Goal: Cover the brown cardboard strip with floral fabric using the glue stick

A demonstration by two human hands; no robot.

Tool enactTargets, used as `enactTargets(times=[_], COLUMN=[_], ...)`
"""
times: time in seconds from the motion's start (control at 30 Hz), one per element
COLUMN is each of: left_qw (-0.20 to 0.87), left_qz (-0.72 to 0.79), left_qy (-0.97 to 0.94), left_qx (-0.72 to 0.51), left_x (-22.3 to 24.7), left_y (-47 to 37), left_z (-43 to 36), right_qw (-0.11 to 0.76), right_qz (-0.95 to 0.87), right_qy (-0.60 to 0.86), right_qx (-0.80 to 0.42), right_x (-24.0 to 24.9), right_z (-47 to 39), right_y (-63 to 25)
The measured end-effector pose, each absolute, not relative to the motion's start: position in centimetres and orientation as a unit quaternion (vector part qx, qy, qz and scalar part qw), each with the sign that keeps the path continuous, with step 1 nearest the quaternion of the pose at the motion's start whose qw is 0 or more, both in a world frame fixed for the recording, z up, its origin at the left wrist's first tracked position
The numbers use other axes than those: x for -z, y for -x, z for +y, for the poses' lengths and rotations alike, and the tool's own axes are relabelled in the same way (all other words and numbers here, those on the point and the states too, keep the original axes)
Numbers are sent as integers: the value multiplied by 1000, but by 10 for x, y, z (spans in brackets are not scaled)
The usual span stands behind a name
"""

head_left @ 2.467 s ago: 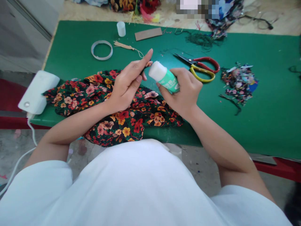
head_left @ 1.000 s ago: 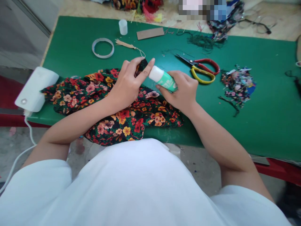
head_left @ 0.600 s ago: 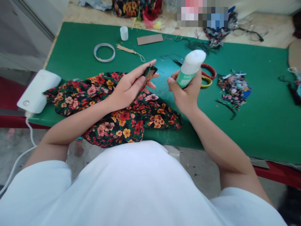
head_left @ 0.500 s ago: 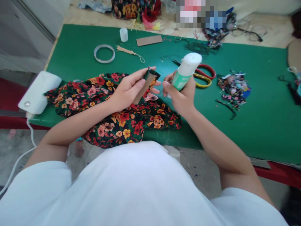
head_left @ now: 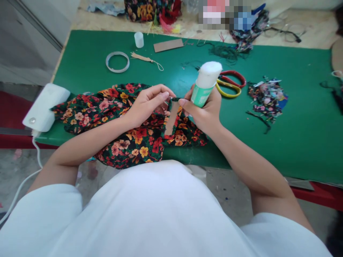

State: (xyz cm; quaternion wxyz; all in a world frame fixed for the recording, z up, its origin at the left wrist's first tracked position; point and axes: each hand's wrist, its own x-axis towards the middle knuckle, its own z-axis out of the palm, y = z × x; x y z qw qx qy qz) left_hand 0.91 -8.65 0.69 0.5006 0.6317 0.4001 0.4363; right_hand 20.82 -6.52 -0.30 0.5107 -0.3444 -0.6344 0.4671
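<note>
A narrow cardboard strip (head_left: 172, 119) with floral fabric folded over its edges hangs between my hands, tilted, its bare brown side facing me. My left hand (head_left: 148, 105) is closed, thumb and fingertips pinched at the strip's top left corner. In my right hand (head_left: 207, 110) a white and green glue stick (head_left: 205, 84) is gripped upright, its white end up. The right thumb also presses on the strip's top right corner. Under both hands lies a crumpled floral cloth (head_left: 125, 134), dark with red, orange and pink flowers.
Red and yellow-handled scissors (head_left: 230, 85) lie beyond my right hand. A heap of fabric scraps (head_left: 269, 96) sits to the right. Farther back are a tape ring (head_left: 118, 70), a tassel (head_left: 143, 57), a white cap (head_left: 139, 40) and a bare cardboard piece (head_left: 168, 45). A white corded device (head_left: 46, 107) stands left.
The strip has turned and come lower, so its fabric-edged back shows. My right hand with the glue stick has moved left, and its thumb now touches the strip.
</note>
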Motion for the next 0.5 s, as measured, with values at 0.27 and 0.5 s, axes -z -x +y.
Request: enactTargets(times=[0.27, 0.5], left_qw=[477, 462], left_qz=[391, 365], left_qy=[-675, -723], left_qx=[-404, -362], left_x=[-9, -11], left_y=[-11, -11], left_z=[-87, -90], right_qw=[475, 461], right_qz=[-632, -655], right_qy=[346, 347], right_qx=[-505, -487], right_x=[0, -5], right_z=[-69, -73], right_y=[-210, -212])
